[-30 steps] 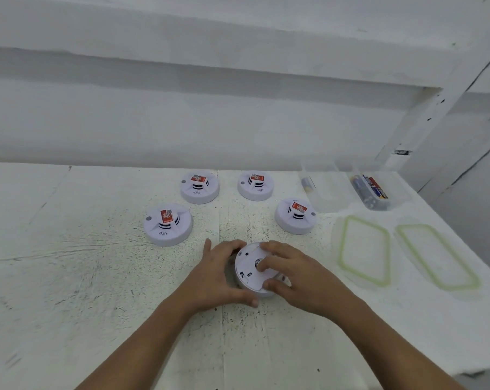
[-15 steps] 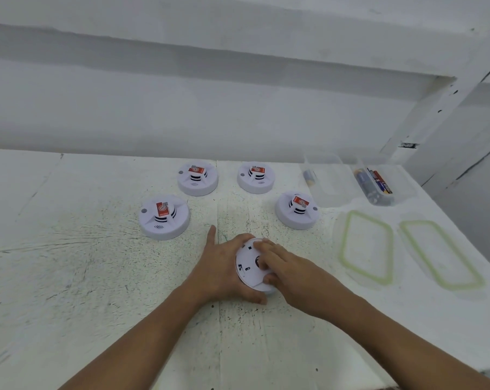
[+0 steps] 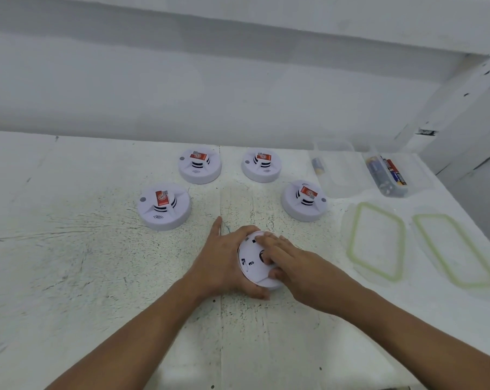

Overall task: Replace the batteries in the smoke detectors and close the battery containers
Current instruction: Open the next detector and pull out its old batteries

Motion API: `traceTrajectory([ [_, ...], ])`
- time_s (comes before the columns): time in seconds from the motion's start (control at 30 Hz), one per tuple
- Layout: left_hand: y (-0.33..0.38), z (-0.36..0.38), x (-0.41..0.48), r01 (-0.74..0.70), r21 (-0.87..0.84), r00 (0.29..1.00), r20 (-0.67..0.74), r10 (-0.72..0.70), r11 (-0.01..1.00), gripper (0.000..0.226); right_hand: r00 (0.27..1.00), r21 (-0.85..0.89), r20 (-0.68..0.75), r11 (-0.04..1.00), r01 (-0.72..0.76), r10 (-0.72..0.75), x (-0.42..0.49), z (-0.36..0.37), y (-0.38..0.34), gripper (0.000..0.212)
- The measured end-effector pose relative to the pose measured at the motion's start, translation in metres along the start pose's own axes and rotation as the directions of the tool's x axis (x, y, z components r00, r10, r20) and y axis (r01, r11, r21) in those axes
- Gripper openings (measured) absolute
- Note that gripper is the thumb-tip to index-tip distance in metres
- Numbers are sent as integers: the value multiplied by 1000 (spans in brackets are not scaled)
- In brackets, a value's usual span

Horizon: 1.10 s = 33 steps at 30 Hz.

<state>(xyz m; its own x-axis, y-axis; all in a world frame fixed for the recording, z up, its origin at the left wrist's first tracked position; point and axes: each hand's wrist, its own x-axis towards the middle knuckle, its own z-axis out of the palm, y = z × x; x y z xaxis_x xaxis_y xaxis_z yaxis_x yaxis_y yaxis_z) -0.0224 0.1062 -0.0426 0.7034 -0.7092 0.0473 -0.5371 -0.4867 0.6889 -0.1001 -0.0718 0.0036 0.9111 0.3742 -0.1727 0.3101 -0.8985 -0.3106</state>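
A white smoke detector (image 3: pixel 252 263) lies back side up and tilted on the table, gripped between both hands. My left hand (image 3: pixel 224 266) wraps its left edge, index finger stretched out. My right hand (image 3: pixel 297 268) rests on its back plate, fingers on top and thumb at the lower rim. Several more detectors with red labels stand face up behind: one at the left (image 3: pixel 164 206), two at the back (image 3: pixel 199 165) (image 3: pixel 261 164), one at the right (image 3: pixel 305 199). Two clear battery containers stand open at the back right: one (image 3: pixel 341 170) holds a single battery (image 3: pixel 317 165), the other (image 3: pixel 415 175) holds several batteries (image 3: pixel 387 174).
Two clear lids with green seals lie flat right of my hands, one nearer (image 3: pixel 376 243) and one farther right (image 3: pixel 454 250). The white table (image 3: pixel 69 263) is scuffed and speckled. A white wall runs along the back, and the table's right edge drops off beyond the lids.
My hands and the detector stay in place. My right fingers have shifted over the back plate and the detector has tilted slightly. The view has dipped and drawn closer.
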Motion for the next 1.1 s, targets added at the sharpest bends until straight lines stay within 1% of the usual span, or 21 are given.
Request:
traceTrajectory([
  [0.1, -2, 2, -1, 13, 2, 1000, 2, -13, 1000, 118, 1000, 47, 1, 999, -3, 3, 0, -5, -1, 32],
  [0.17, -1, 3, 0, 26, -11, 1000, 5, -26, 1000, 116, 1000, 61, 2, 998, -3, 3, 0, -11, 0, 35],
  [0.23, 0, 2, -1, 32, -32, 999, 6, -32, 999, 114, 999, 12, 14, 999, 39, -39, -2, -17, 4, 37],
  [0.33, 4, 0, -2, 30, -33, 1000, -7, -31, 999, 114, 989, -153, -9, 977, 146, -149, -2, -15, 7, 24],
  [0.4, 5, 0, -1, 35, -11, 999, -1, -35, 999, 120, 987, -209, 1, 965, 159, -162, -3, -11, 8, 21],
  [0.5, 6, 1, 1, 59, -5, 998, 21, -59, 998, 131, 985, -202, 34, 964, 172, -169, -2, -15, 10, 33],
  [0.57, 8, 2, 0, 55, 5, 998, -10, -55, 998, 127, 984, -189, 54, 966, 177, -169, 0, -21, 11, 39],
  [0.63, 7, 3, -1, 45, 15, 998, -40, -45, 999, 123, 979, -140, 78, 971, 196, -186, 0, -26, 13, 48],
  [0.7, 7, 3, 0, 46, 7, 998, -47, -46, 999, 120, 977, -79, 78, 976, 202, -196, -1, -26, 14, 58],
  [0.77, 7, 3, 1, 40, -2, 998, -49, -40, 999, 119, 976, -54, 70, 976, 209, -205, -2, -25, 15, 63],
  [0.87, 3, 3, 2, 41, 1, 999, -22, -41, 999, 118, 957, -110, 23, 951, 289, -288, 3, -20, 19, 66],
  [0.93, 0, 4, 2, 46, 7, 999, -16, -46, 999, 118, 953, -121, 35, 945, 302, -300, 5, -17, 25, 69],
  [1.0, -1, 5, 3, 52, 6, 999, -13, -52, 999, 118, 952, -91, 49, 948, 305, -301, 6, -18, 29, 71],
  [1.1, -1, 5, 5, 53, 20, 998, -16, -53, 998, 119, 952, -35, 77, 954, 298, -295, 7, -23, 32, 66],
])
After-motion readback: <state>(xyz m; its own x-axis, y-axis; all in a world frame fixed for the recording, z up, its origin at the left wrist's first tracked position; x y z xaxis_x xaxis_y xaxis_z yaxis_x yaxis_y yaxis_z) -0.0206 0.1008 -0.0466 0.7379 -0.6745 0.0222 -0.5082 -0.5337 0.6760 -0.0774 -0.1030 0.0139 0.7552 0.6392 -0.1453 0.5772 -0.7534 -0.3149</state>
